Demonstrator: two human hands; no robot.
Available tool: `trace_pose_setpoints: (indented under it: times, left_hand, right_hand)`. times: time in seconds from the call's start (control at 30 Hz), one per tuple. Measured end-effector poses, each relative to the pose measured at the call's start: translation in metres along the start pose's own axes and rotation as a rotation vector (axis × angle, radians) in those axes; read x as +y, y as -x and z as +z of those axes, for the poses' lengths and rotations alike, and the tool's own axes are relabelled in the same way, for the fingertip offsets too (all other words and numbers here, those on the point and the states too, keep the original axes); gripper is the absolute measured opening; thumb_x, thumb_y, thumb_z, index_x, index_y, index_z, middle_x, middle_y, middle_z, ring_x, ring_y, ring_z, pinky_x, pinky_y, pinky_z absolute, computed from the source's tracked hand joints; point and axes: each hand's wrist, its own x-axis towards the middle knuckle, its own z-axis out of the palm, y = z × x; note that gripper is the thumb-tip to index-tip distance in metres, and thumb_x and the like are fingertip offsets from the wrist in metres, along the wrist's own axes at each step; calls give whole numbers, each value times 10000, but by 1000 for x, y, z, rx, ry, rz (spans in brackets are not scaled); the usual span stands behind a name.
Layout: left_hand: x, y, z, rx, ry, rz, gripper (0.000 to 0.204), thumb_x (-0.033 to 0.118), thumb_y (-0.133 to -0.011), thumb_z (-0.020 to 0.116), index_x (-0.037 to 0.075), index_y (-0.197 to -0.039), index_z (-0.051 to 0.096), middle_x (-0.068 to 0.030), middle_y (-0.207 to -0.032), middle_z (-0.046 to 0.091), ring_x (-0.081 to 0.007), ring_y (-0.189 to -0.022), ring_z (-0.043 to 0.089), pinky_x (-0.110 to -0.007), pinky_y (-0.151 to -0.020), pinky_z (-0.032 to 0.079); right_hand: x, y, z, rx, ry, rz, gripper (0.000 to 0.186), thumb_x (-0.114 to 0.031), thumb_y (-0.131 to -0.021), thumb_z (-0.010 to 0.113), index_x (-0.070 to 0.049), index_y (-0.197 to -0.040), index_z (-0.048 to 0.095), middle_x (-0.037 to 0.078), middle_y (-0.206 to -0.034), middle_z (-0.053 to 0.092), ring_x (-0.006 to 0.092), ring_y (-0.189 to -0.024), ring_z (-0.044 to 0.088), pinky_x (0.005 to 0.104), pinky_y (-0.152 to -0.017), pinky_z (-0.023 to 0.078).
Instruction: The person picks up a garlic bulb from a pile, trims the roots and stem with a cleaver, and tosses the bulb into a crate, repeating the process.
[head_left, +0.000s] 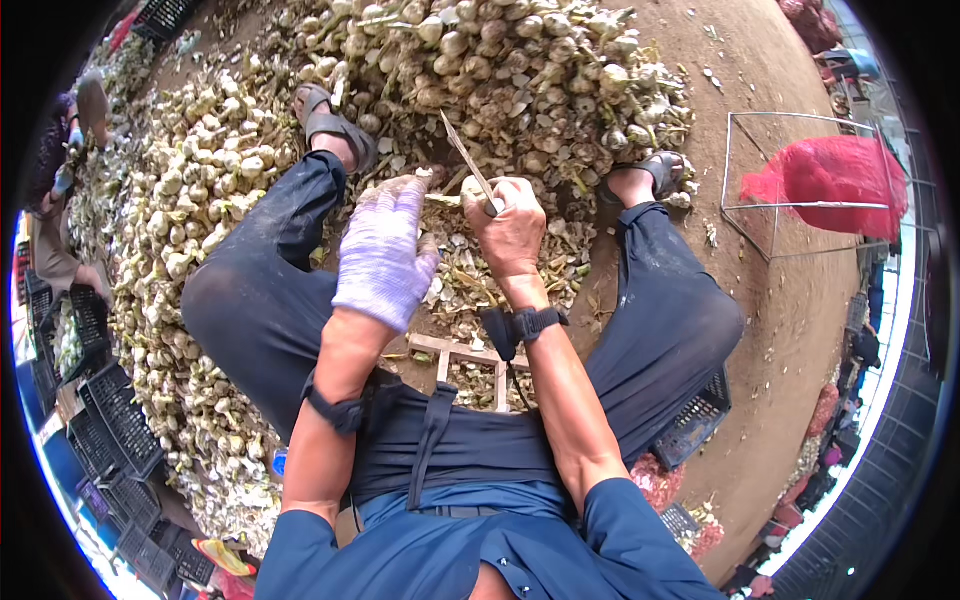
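My left hand (388, 250), in a pale purple knitted glove with soiled fingertips, is curled with its palm turned down; what it holds is hidden under the fingers. Just right of it, my bare right hand (505, 222) grips a knife (462, 150) whose narrow blade points up and away from me. A short pale dried stem (441, 200) shows between the two hands. Beyond them lies a big heap of garlic bulbs (500, 55), with another long heap (215, 160) to my left. Loose skins and stalks (540, 260) cover the ground between my spread knees.
A wire frame with a red mesh bag (830, 185) stands at right on the dirt floor (740, 400). Black crates (120, 420) line the far left; another (690, 425) is beside my right thigh. A small wooden frame (470, 352) lies below my hands. Another person (60, 180) sits at left.
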Motion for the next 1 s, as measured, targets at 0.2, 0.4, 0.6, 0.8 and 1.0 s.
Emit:
trace_pose_setpoints:
  times: [0.2,0.4,0.6,0.8,1.0]
  left_hand:
    - [30,-13,27,-153,-51,-31,431,169,-808,664,34,-1214,607,-180,-914,694,-373,-896,666,-459,-913,505]
    - [3,-6,47,-214,1002,-233,479,-3,-804,555,-28,-1282,547,-48,-985,666,-119,-814,613,-270,-724,524]
    - [15,-5,39,-287,936,0,520,140,-819,715,9,-1289,536,-43,-1121,640,-138,-1019,598,-299,-878,507]
    - [5,2,55,-267,1069,-66,524,127,-839,751,32,-1296,514,-60,-1170,616,-136,-1071,578,-286,-966,469]
    - [-1,-3,65,-281,1039,-51,521,2,-777,743,49,-1247,524,-12,-1049,630,-94,-943,598,-256,-838,521]
  right_hand:
    - [-55,17,-68,74,-138,-56,230,-155,-720,777,-11,-827,633,137,-1000,639,307,-742,666,385,-655,545]
    - [-45,30,-107,62,-251,-147,217,-103,-700,784,-36,-806,606,121,-952,638,313,-726,655,369,-635,531]
    - [-24,33,-106,5,-48,-255,280,-190,-689,793,-79,-825,574,109,-810,578,324,-687,628,402,-591,504]
    - [-19,37,-89,-57,1,-369,223,-194,-724,749,-91,-802,568,98,-793,577,291,-659,629,388,-591,505]
    - [-4,40,-70,-74,-48,-315,205,-216,-765,717,-70,-812,580,117,-781,578,315,-672,631,390,-575,498]
